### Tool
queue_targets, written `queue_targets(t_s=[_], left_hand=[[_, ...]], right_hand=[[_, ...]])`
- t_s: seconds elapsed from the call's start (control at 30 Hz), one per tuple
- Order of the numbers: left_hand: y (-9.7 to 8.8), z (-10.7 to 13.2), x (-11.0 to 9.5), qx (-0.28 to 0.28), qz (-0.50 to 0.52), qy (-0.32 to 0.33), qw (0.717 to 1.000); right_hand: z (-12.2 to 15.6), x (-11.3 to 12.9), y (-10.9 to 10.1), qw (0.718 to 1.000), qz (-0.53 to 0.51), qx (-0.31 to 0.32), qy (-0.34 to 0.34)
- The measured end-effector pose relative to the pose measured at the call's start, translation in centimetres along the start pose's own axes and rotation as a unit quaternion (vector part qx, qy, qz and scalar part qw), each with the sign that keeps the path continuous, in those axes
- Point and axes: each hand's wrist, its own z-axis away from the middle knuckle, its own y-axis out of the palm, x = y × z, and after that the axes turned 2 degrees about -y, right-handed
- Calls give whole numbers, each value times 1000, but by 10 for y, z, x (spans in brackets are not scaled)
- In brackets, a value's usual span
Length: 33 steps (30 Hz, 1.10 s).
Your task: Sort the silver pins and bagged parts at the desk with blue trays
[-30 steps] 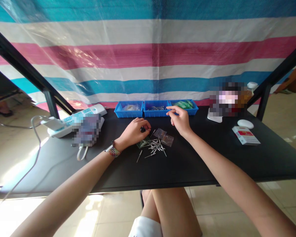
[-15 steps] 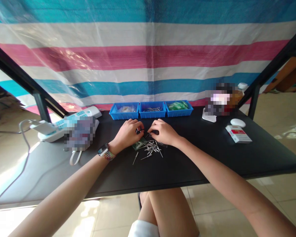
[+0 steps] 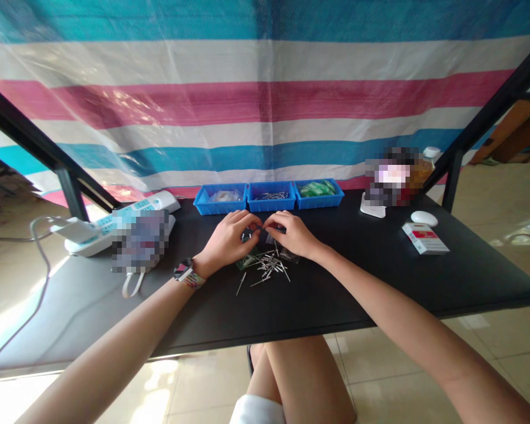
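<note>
Just over the flat black surface (image 3: 212, 312), holds the left hand (image 3: 227, 241) and the right hand (image 3: 297, 237) close together, with fingertips (image 3: 268, 223) nearly meeting; cannot tell whether clamped on anything. Has a loose pile of slender silvery metal pins (image 3: 271, 267) on the near side of both, between a green-tinted plastic packet (image 3: 246, 262) and a clear plastic packet (image 3: 290, 255). Faces, just beyond the hands, three blue plastic bins (image 3: 271, 206).
</note>
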Motion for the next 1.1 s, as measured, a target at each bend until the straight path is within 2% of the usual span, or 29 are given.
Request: queue_targets(t_s=[0.17, 0.3, 0.4, 0.57, 0.8, 1.1], left_hand=[[1, 1, 2, -26, -6, 8, 1000], [1, 2, 2, -53, 33, -21, 998], [-1, 1, 1, -55, 45, -16, 997], [-2, 1, 0, -58, 54, -24, 997], [1, 0, 5, -57, 50, -44, 996], [-3, 1, 0, -47, 35, -40, 997]], right_hand=[[-2, -3, 4, 989, -129, -26, 61], [-3, -5, 6, 958, -254, -62, 113], [-4, -3, 6, 942, -300, -78, 131], [-3, 2, 5, 929, -324, -94, 152], [-2, 1, 4, 942, -283, -114, 137], [-1, -3, 6, 937, -298, -109, 149]])
